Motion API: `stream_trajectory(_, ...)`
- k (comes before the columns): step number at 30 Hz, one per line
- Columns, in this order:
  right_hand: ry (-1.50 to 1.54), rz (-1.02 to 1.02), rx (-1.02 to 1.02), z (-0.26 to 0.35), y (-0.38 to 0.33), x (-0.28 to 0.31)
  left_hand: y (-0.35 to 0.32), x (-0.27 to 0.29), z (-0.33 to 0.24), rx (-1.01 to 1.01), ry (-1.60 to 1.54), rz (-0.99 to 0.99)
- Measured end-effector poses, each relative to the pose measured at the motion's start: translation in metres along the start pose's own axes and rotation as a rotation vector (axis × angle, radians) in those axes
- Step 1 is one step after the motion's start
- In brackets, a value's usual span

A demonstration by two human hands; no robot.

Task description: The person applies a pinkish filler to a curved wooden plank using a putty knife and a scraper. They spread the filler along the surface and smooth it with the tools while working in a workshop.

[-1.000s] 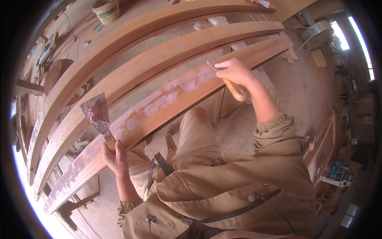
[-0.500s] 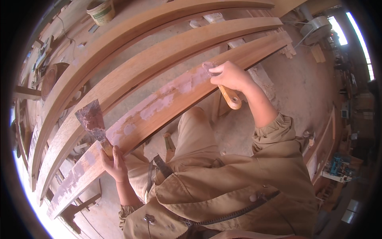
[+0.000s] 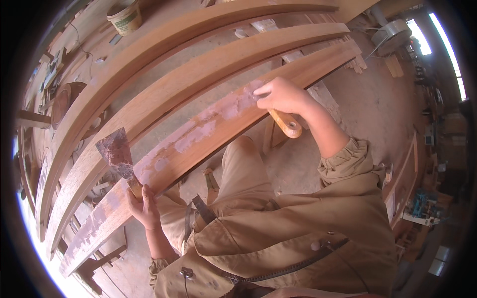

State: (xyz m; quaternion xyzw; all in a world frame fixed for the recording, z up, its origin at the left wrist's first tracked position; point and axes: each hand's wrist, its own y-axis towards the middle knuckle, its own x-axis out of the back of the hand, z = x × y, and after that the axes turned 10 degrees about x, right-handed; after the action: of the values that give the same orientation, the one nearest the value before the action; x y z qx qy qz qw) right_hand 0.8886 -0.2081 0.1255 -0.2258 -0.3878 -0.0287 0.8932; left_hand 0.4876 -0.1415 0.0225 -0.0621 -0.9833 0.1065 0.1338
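In front of me a long wooden beam [image 3: 218, 136] runs from lower left to upper right, with patches of pinkish filler [image 3: 198, 130] smeared along its face. My left hand [image 3: 144, 206] is closed on the handle of a wide putty knife [image 3: 117, 155], whose blade points up and carries a lump of filler. Over the beam's right half, my right hand [image 3: 284, 95] grips a second tool by its wooden handle [image 3: 286, 124], the end with a hole sticking out toward me. Its working end at the beam is mostly hidden by my fingers; it looks like another putty knife.
Two more curved wooden beams [image 3: 208, 58] lie beyond, roughly parallel to this one. A bucket [image 3: 124, 19] stands on the floor at the far left. Wood strips [image 3: 356, 62] lie past the beam's right end. A blue machine [image 3: 421, 204] is at the right.
My right hand and its tool have shifted very slightly left and down along the beam, the blade now more hidden. The left hand with its putty knife has hardly moved.
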Motion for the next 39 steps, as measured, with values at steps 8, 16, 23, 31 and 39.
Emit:
stream_trajectory(8, -0.058, -0.129, 0.010, -0.010, -0.014, -0.030, -0.001, -0.001, 0.001, 0.005, -0.032, 0.007)
stream_trajectory(16, -0.064, -0.147, 0.021, -0.020, -0.003, -0.019, 0.001, -0.004, -0.004, 0.012, -0.014, 0.009)
stream_trajectory(23, 0.066, 0.000, -0.092, -0.039, 0.026, 0.021, 0.001, -0.002, -0.001, -0.002, 0.003, 0.015)
stream_trajectory(31, -0.030, 0.272, 0.096, -0.003, -0.013, -0.003, 0.000, -0.003, -0.001, 0.048, -0.009, -0.028)
stream_trajectory(39, -0.129, -0.099, -0.163, -0.042, -0.023, 0.030, 0.002, 0.000, -0.001, 0.013, 0.014, 0.013)
